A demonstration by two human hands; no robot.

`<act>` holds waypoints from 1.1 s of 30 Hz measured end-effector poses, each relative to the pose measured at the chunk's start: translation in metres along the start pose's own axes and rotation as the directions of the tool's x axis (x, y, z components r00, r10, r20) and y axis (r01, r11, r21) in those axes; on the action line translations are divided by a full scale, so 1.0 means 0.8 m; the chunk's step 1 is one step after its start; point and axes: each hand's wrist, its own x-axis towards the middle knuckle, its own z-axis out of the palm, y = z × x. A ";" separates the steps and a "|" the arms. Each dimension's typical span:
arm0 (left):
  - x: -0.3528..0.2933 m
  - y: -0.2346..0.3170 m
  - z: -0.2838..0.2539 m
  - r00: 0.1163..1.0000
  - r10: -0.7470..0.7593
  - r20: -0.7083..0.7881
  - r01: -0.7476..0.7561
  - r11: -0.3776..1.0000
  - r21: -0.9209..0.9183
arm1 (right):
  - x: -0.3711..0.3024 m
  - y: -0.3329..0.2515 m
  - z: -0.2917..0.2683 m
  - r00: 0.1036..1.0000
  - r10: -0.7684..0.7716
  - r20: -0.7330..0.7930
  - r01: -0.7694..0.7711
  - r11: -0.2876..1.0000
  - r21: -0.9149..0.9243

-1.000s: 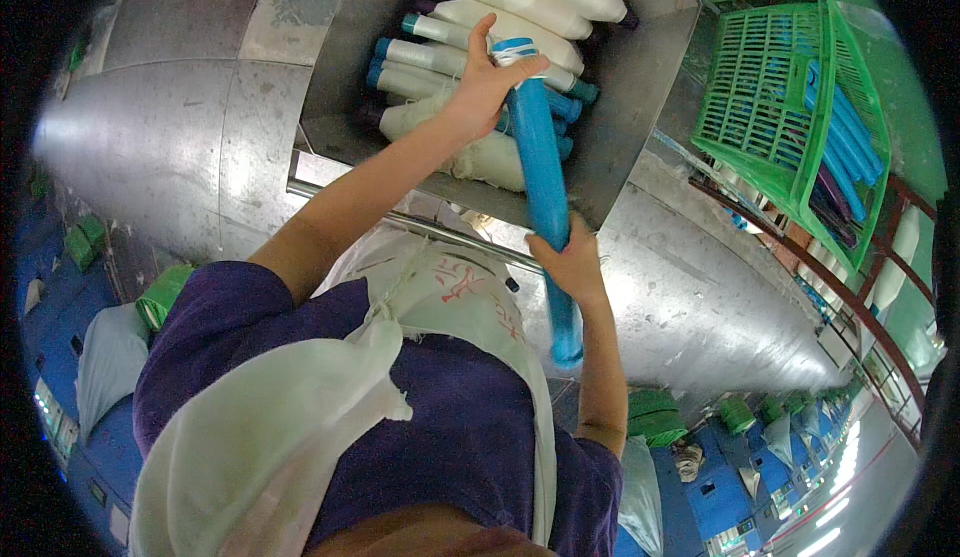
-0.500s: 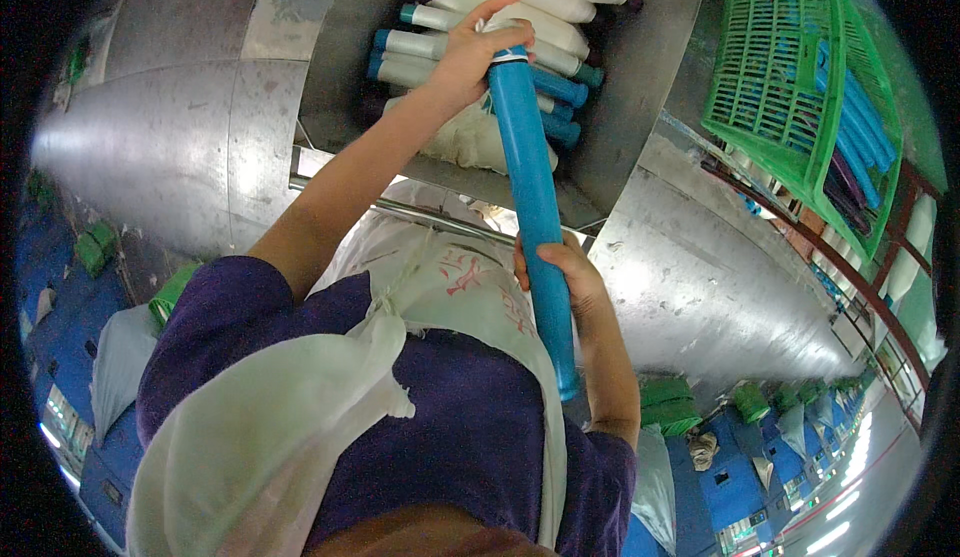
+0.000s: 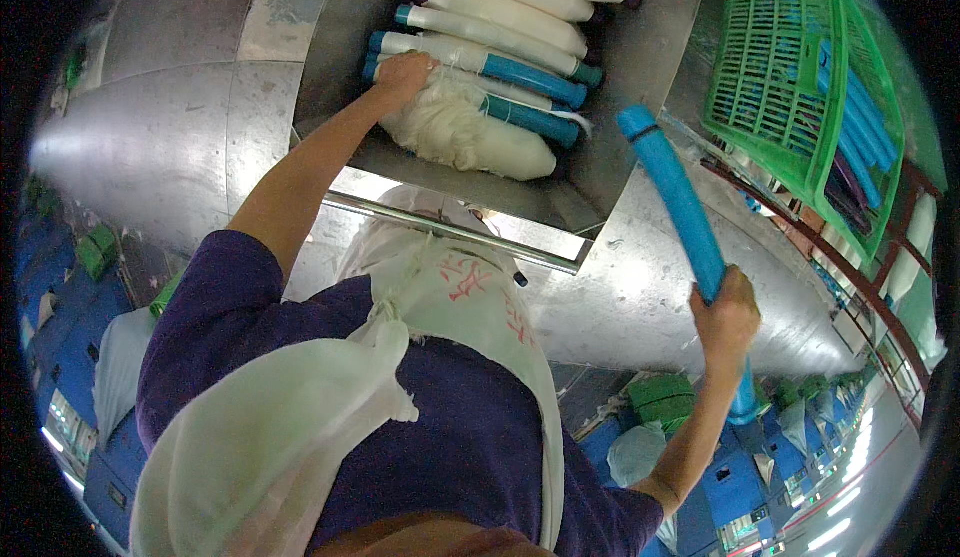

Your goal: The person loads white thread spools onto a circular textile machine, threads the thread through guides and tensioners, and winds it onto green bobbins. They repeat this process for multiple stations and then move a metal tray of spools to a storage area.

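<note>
In my right hand [image 3: 728, 317] is a long blue bobbin tube [image 3: 678, 192], gripped round its lower part and tilted out over the right side, with a dark band near its upper end. No yarn shows wound on it. My left hand [image 3: 405, 75] is inside the metal bin [image 3: 640, 67], its fingers curled down at a loose tangle of white yarn [image 3: 432, 122]. What those fingers hold, if anything, is hidden. Beside that hand lie partly wound blue bobbins [image 3: 535, 79], and below it a fat white yarn bobbin [image 3: 515, 152].
Full white bobbins [image 3: 510, 17] fill the bin's far part. A metal rail [image 3: 460, 229] runs along its near side. A green plastic basket [image 3: 770, 57] with blue and purple tubes stands at the right, above a reddish-brown frame [image 3: 830, 257]. Blue machine panels line both sides.
My right hand has carried the blue tube away to the right, out from over the bin. My left hand has left the tube's top and moved down-left to the tangled yarn.
</note>
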 end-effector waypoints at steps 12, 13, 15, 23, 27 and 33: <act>-0.050 0.100 0.075 0.677 0.563 0.473 -0.471 0.826 -0.310 | 0.013 0.068 -0.051 0.961 0.201 -0.190 -0.253 0.919 -0.304; -0.062 0.106 0.069 0.607 0.614 0.504 -0.499 0.788 -0.360 | 0.016 0.084 -0.059 0.954 0.195 -0.229 -0.266 0.904 -0.336; -0.085 0.109 0.039 0.560 0.458 0.690 -0.415 0.876 -0.245 | 0.027 0.130 -0.083 0.925 0.275 -0.264 -0.370 0.815 -0.447; -0.012 0.122 -0.023 0.766 0.478 0.429 -0.494 0.866 -0.082 | 0.116 0.270 -0.161 0.921 -0.093 -0.379 -0.287 0.496 -0.819; 0.044 0.125 0.054 0.871 0.394 0.294 -0.368 0.919 -0.140 | 0.105 0.103 -0.056 0.858 -0.225 -0.462 -0.028 0.878 -0.479; 0.070 0.119 0.075 0.807 0.453 0.379 -0.514 0.854 0.073 | 0.023 -0.088 0.059 0.937 -0.064 -0.342 0.128 0.977 0.169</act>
